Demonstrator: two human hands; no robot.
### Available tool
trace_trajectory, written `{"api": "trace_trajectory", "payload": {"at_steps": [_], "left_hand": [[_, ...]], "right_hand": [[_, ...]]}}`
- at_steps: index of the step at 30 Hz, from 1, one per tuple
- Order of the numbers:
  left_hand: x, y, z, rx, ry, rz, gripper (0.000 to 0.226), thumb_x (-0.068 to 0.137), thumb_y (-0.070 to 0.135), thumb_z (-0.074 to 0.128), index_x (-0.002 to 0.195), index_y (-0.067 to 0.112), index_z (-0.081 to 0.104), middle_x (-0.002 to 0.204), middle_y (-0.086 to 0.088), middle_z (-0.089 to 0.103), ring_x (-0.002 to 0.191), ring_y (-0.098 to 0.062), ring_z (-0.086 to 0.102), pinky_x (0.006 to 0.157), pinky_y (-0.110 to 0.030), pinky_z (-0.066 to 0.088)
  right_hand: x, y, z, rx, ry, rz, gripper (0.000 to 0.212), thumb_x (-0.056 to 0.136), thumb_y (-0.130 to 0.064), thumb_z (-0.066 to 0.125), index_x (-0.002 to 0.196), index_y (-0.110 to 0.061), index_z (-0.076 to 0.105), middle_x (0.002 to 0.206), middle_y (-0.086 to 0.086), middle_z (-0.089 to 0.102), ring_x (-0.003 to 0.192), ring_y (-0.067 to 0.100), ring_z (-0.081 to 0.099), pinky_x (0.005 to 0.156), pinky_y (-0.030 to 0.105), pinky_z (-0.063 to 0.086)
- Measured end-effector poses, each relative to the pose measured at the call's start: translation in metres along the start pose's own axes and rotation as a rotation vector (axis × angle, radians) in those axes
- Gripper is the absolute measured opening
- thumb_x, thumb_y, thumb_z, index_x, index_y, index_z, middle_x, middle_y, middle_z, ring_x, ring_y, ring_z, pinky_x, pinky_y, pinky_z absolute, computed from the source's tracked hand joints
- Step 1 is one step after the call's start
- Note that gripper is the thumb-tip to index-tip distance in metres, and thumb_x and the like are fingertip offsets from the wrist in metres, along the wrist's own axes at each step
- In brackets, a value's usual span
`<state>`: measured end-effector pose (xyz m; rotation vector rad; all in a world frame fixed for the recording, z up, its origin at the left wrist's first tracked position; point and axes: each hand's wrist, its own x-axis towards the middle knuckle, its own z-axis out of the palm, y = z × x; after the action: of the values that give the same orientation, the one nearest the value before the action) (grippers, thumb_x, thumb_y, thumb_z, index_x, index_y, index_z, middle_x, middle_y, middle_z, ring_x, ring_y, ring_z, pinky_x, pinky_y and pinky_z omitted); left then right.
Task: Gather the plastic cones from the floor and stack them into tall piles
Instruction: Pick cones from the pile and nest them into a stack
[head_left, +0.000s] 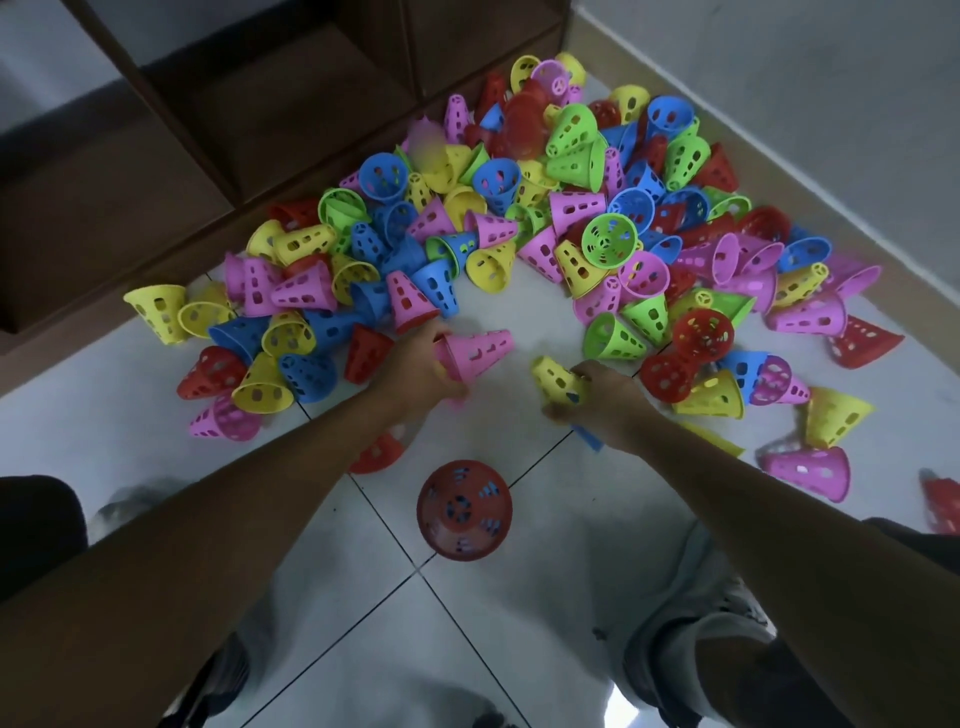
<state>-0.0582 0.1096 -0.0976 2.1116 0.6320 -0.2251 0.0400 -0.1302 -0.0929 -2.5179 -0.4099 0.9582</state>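
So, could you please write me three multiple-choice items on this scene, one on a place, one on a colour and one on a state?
1. Where does the red stack stand?
A. On the shelf
B. On the floor between the forearms
C. On top of the loose pile

2. What colour is the cone in the left hand?
A. Pink
B. Green
C. Blue

3. What is the right hand doing?
A. Lying flat on the floor
B. Hanging idle
C. Gripping a yellow cone

Answers:
1 B: the stack stands upright on the white tiles, nearer the person than both hands.
2 A: a pink cone sticks out from the left hand's grip.
3 C: the fingers curl round the yellow cone, with a blue piece showing below the hand.
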Motion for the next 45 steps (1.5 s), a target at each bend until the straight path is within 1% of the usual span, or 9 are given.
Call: {"api": "trace_trajectory", "payload": {"at_steps": [5, 11, 14, 16, 21, 24, 28, 34, 45], "left_hand": [[-0.019, 0.018, -0.026, -0.110, 0.040, 0.031, 0.070, 0.066, 0.011, 0.092, 0.127, 0.011, 0.056, 0.110, -0.003, 0.068, 0.100, -0.022, 0.067, 0.087, -0.044, 0.058], [-0.050, 0.044, -0.071, -0.176, 0.025, 0.022, 0.064, 0.074, 0.024, 0.090, 0.126, 0.016, 0.053, 0.120, -0.002, 0.064, 0.107, -0.024, 0.065, 0.087, -0.047, 0.057], [-0.078, 0.069, -0.098, -0.179, -0.003, 0.000, 0.062, 0.075, 0.033, 0.089, 0.124, 0.022, 0.052, 0.117, 0.002, 0.062, 0.106, -0.021, 0.064, 0.089, -0.050, 0.059], [-0.096, 0.089, -0.117, -0.140, -0.025, 0.009, 0.065, 0.073, 0.037, 0.090, 0.124, 0.022, 0.053, 0.116, 0.002, 0.063, 0.105, -0.020, 0.065, 0.084, -0.049, 0.061], [-0.147, 0.127, -0.157, -0.077, -0.082, 0.068, 0.065, 0.071, 0.035, 0.091, 0.124, 0.023, 0.056, 0.110, 0.005, 0.069, 0.095, -0.017, 0.071, 0.065, -0.033, 0.059], [-0.176, 0.133, -0.171, -0.067, -0.100, 0.088, 0.066, 0.069, 0.036, 0.093, 0.123, 0.025, 0.057, 0.110, 0.004, 0.070, 0.089, -0.016, 0.073, 0.063, -0.029, 0.058], [-0.197, 0.127, -0.179, 0.038, -0.147, 0.110, 0.071, 0.061, 0.045, 0.095, 0.119, 0.029, 0.058, 0.108, 0.005, 0.071, 0.092, -0.017, 0.072, 0.082, -0.047, 0.062], [-0.190, 0.132, -0.178, 0.084, -0.232, 0.072, 0.059, 0.070, 0.040, 0.089, 0.118, 0.026, 0.057, 0.112, 0.002, 0.067, 0.090, -0.019, 0.074, 0.074, -0.043, 0.064], [-0.184, 0.125, -0.178, 0.075, -0.427, -0.002, 0.059, 0.074, 0.036, 0.086, 0.124, 0.028, 0.057, 0.118, -0.002, 0.065, 0.090, -0.025, 0.075, 0.081, -0.052, 0.062]], "right_hand": [[-0.026, -0.035, -0.028, 0.222, -0.008, -0.082, 0.043, 0.090, -0.047, 0.071, 0.119, -0.025, 0.047, 0.097, -0.005, 0.058, 0.084, 0.013, 0.058, 0.062, 0.022, 0.045], [-0.070, -0.072, -0.058, 0.355, -0.049, -0.300, 0.057, 0.091, -0.053, 0.066, 0.141, -0.035, 0.047, 0.121, -0.011, 0.067, 0.112, 0.009, 0.061, 0.097, 0.029, 0.050], [-0.107, -0.094, -0.073, 0.286, -0.105, -0.397, 0.066, 0.087, -0.064, 0.064, 0.145, -0.041, 0.041, 0.125, -0.019, 0.064, 0.115, 0.002, 0.059, 0.099, 0.026, 0.045], [-0.131, -0.107, -0.083, 0.231, -0.126, -0.448, 0.045, 0.091, -0.059, 0.062, 0.131, -0.043, 0.049, 0.113, -0.027, 0.064, 0.104, -0.004, 0.061, 0.095, 0.024, 0.046], [-0.186, -0.123, -0.090, 0.068, -0.143, -0.558, 0.052, 0.085, -0.072, 0.058, 0.126, -0.041, 0.051, 0.128, -0.002, 0.053, 0.121, 0.014, 0.052, 0.106, 0.039, 0.043], [-0.212, -0.121, -0.078, -0.082, -0.161, -0.540, 0.058, 0.081, -0.070, 0.059, 0.132, -0.050, 0.043, 0.129, -0.007, 0.036, 0.119, 0.011, 0.049, 0.106, 0.033, 0.041], [-0.208, -0.125, -0.055, -0.260, -0.124, -0.567, 0.062, 0.087, -0.054, 0.069, 0.140, -0.051, 0.039, 0.129, -0.007, 0.023, 0.111, 0.023, 0.056, 0.103, 0.037, 0.047], [-0.188, -0.115, -0.041, -0.382, -0.112, -0.516, 0.061, 0.085, -0.056, 0.071, 0.138, -0.046, 0.043, 0.142, -0.005, 0.020, 0.122, 0.027, 0.048, 0.098, 0.032, 0.042], [-0.180, -0.104, -0.044, -0.203, -0.114, -0.483, 0.075, 0.078, -0.072, 0.064, 0.144, -0.048, 0.037, 0.145, -0.012, 0.023, 0.124, 0.018, 0.052, 0.108, 0.040, 0.045]]}}
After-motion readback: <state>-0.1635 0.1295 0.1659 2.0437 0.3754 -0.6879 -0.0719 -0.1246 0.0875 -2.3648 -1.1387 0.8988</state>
